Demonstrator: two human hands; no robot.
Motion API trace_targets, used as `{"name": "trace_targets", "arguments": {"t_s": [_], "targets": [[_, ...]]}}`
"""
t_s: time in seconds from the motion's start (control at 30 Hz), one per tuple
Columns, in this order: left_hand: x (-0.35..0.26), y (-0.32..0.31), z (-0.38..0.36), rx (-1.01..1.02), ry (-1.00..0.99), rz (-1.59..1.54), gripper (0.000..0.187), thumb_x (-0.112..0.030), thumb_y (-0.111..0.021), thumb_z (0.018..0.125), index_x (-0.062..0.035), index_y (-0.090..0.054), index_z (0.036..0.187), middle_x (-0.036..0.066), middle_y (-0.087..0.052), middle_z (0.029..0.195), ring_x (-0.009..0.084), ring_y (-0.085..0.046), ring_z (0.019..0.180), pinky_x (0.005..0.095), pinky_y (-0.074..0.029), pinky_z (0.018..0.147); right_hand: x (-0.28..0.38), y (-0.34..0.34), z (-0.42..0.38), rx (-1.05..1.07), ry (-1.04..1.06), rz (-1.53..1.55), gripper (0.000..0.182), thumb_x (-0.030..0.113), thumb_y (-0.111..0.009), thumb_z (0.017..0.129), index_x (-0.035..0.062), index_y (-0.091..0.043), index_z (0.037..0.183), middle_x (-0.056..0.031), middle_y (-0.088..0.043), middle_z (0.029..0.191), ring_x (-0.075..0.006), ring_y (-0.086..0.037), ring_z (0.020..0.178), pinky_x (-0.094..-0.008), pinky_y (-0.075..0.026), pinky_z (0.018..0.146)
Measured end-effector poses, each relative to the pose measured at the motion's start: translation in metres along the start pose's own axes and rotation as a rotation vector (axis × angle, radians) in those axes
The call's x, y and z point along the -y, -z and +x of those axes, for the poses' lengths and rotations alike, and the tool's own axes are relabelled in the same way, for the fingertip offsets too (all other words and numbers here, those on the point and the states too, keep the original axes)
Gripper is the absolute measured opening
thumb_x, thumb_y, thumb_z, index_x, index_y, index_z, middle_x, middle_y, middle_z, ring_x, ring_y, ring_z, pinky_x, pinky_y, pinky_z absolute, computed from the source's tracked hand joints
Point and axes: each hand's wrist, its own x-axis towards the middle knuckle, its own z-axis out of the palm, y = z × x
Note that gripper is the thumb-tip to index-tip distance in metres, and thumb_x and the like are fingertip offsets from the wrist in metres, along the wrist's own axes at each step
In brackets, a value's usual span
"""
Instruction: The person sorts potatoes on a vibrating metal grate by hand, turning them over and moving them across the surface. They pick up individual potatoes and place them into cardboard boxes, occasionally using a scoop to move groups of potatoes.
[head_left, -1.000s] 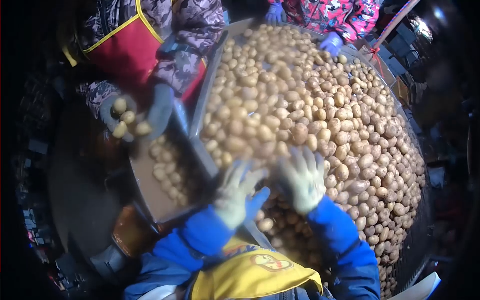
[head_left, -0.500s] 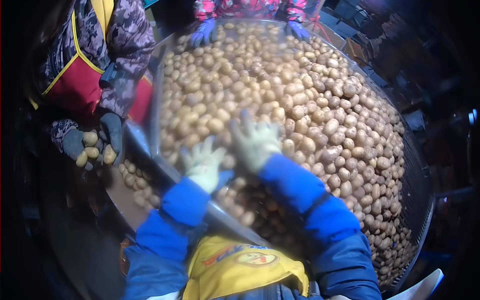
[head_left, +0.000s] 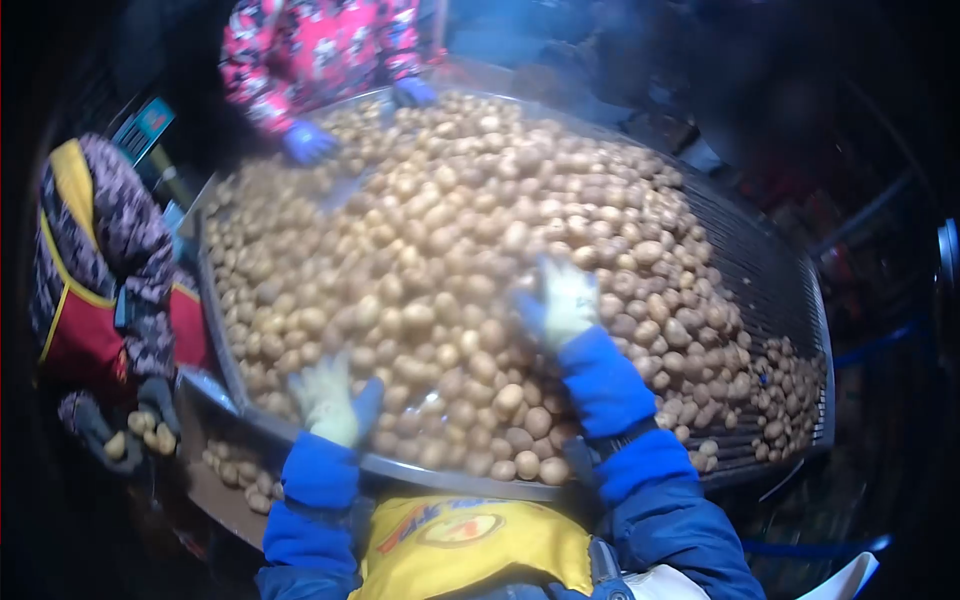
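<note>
Moved farther apart, left hand (head_left: 331,404) and right hand (head_left: 567,302) are spread-fingered over potatoes (head_left: 440,320), seemingly gripping none; gentle pressure is better.

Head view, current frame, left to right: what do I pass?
Co-worker's grey-gloved hands → brown side tray → wearer's gloved left hand → wearer's gloved right hand → bare ribbed section of the potato table.

Left fingers (head_left: 338,376) spread; right fingers (head_left: 551,280) reach farther forward.
</note>
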Motion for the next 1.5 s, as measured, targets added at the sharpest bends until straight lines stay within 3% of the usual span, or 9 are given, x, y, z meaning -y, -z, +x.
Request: {"name": "trace_targets", "arguments": {"t_s": [0.1,0.3,0.5,0.67,0.8,0.93,1.03,1.3,1.5], "targets": [[-0.002,0.001,0.015,0.081,0.024,0.03,0.075,-0.051,-0.078,0.086,-0.0161,-0.058,0.149,0.018,-0.064,0.135,0.0405,-0.055,0.13,0.0698,-0.025,0.119,0.029,-0.014,-0.024,0.048,0.13,-0.19,0.072,0.057,-0.069,0.092,0.0099,-0.058,0.146,-0.0238,-0.051,0.156,-0.0442,-0.047,0.143,-0.0636,-0.03,0.122],[0.009,0.003,0.012,0.079,-0.062,-0.044,0.069,-0.049,-0.076,0.091,-0.0152,-0.06,0.149,0.017,-0.066,0.141,0.0377,-0.057,0.134,0.065,-0.027,0.121,0.047,-0.019,-0.099,-0.042,0.45,0.272,0.057,0.045,-0.069,0.095,0.0133,-0.062,0.142,-0.0214,-0.053,0.152,-0.0434,-0.052,0.137,-0.0595,-0.042,0.113],[0.02,-0.01,0.005,-0.196,-0.022,-0.418,0.045,-0.024,-0.079,0.093,0.0036,-0.069,0.126,0.025,-0.071,0.123,0.0416,-0.069,0.112,0.05,-0.053,0.103,-0.114,0.056,-0.126,-0.414,-0.257,-0.039,0.062,0.054,-0.072,0.093,0.0147,-0.064,0.141,-0.0162,-0.062,0.143,-0.0369,-0.056,0.133,-0.06,-0.038,0.115],[-0.045,-0.005,-0.004,-0.268,-0.249,-0.346,0.042,-0.022,-0.072,0.1,0.0031,-0.067,0.133,0.026,-0.063,0.14,0.04,-0.059,0.132,0.049,-0.047,0.112,-0.142,0.063,-0.126,-0.213,-0.653,-0.119,0.069,0.069,-0.071,0.087,0.0264,-0.066,0.141,-0.0185,-0.042,0.156,-0.044,-0.048,0.138,-0.059,-0.039,0.115],[-0.147,-0.009,-0.029,-0.189,-0.578,-0.473,0.046,-0.017,-0.073,0.101,0.001,-0.062,0.142,0.026,-0.059,0.148,0.0426,-0.055,0.139,0.0505,-0.043,0.118,-0.111,0.042,-0.14,-0.132,-0.442,0.389,0.064,0.059,-0.073,0.091,0.0188,-0.066,0.14,-0.0232,-0.038,0.162,-0.0476,-0.049,0.139,-0.056,-0.045,0.117],[-0.236,-0.003,-0.045,0.033,-0.832,-0.372,0.062,-0.027,-0.077,0.094,0.0014,-0.058,0.145,0.03,-0.056,0.148,0.049,-0.051,0.14,0.0543,-0.041,0.118,-0.057,0.04,-0.161,-0.298,0.022,0.128,0.058,0.041,-0.074,0.089,0.0183,-0.065,0.142,-0.0184,-0.053,0.152,-0.0403,-0.051,0.135,-0.0542,-0.038,0.118],[-0.255,-0.024,-0.051,0.067,-0.908,-0.297,0.072,-0.036,-0.077,0.091,-0.0021,-0.054,0.15,0.03,-0.048,0.156,0.0522,-0.043,0.146,0.0634,-0.034,0.12,-0.083,0.052,-0.175,-0.223,0.113,0.461,0.051,0.028,-0.072,0.094,0.0147,-0.066,0.143,-0.0195,-0.052,0.156,-0.0395,-0.052,0.141,-0.0533,-0.04,0.12],[-0.275,-0.047,-0.047,-0.002,-0.82,-0.117,0.055,-0.039,-0.08,0.09,-0.0163,-0.068,0.139,0.027,-0.053,0.154,0.0527,-0.044,0.143,0.0666,-0.033,0.119,-0.3,0.083,-0.244,-0.481,-0.519,-0.113,0.062,0.036,-0.08,0.09,0.0117,-0.063,0.145,-0.0179,-0.059,0.148,-0.0444,-0.05,0.139,-0.0525,-0.043,0.116],[-0.264,-0.06,0.005,0.044,-0.666,-0.116,0.043,-0.041,-0.073,0.097,-0.0226,-0.072,0.136,0.035,-0.047,0.156,0.0559,-0.046,0.141,0.0599,-0.035,0.121,-0.269,0.093,-0.22,-0.321,-0.471,0.015,0.065,0.038,-0.083,0.086,0.0181,-0.064,0.146,-0.0145,-0.061,0.142,-0.041,-0.052,0.136,-0.0505,-0.048,0.111]]}}
